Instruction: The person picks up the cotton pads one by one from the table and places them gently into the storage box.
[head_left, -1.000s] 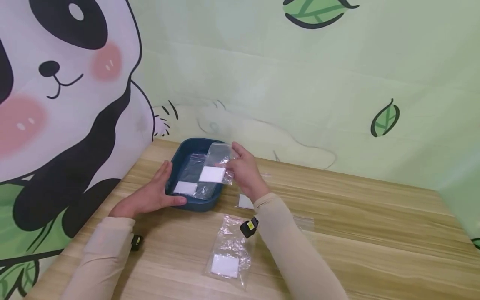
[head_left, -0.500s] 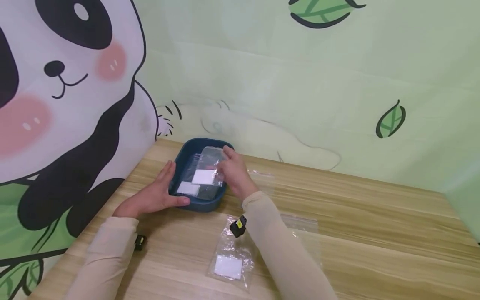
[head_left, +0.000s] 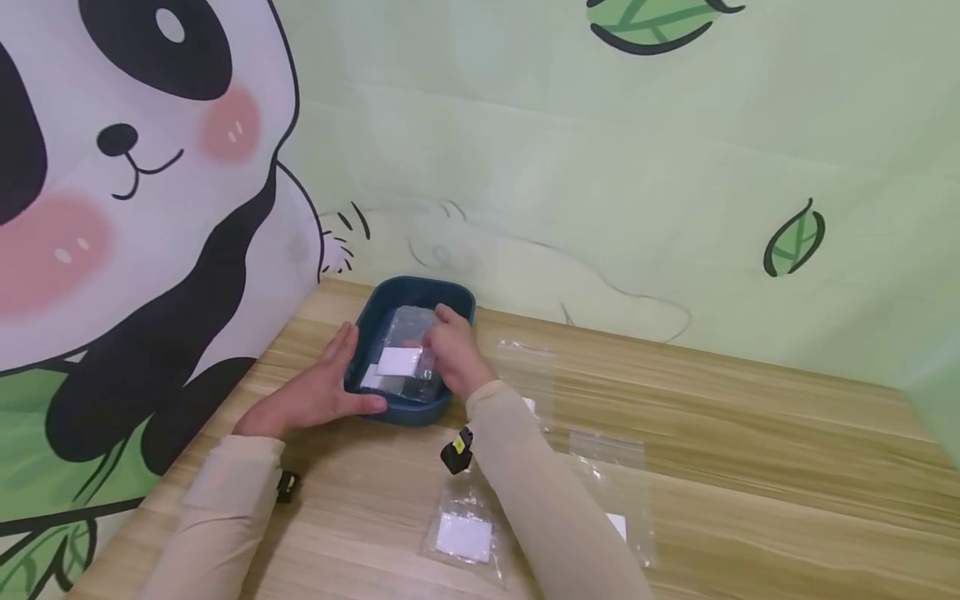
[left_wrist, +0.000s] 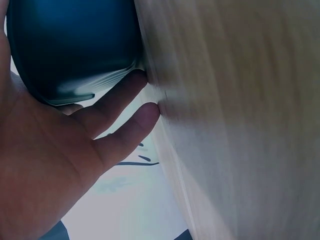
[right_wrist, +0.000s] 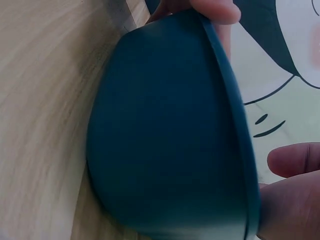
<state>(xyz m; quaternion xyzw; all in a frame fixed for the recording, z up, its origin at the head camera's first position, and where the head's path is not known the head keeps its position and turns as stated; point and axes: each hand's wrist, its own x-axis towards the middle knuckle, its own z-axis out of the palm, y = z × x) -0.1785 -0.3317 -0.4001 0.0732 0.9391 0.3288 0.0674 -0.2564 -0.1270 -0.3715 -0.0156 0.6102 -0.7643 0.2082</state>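
Right hand (head_left: 456,354) has a clear bag (head_left: 408,327) pinched over the blue bin (head_left: 408,413).
On my feed the grip's on the bag's right edge, its white label (head_left: 399,362) overlapping a lower bag (head_left: 371,379) in the bin; can't tell if they touch. Left hand (head_left: 322,387) is spread round the bin's near-left corner, fingers straight, thumb at the rim. A third bag (head_left: 527,362) lies right of the bin, a fourth (head_left: 607,471) farther right and nearer, a fifth (head_left: 465,537) in front; the right sleeve (head_left: 555,492) partly blocks all three.
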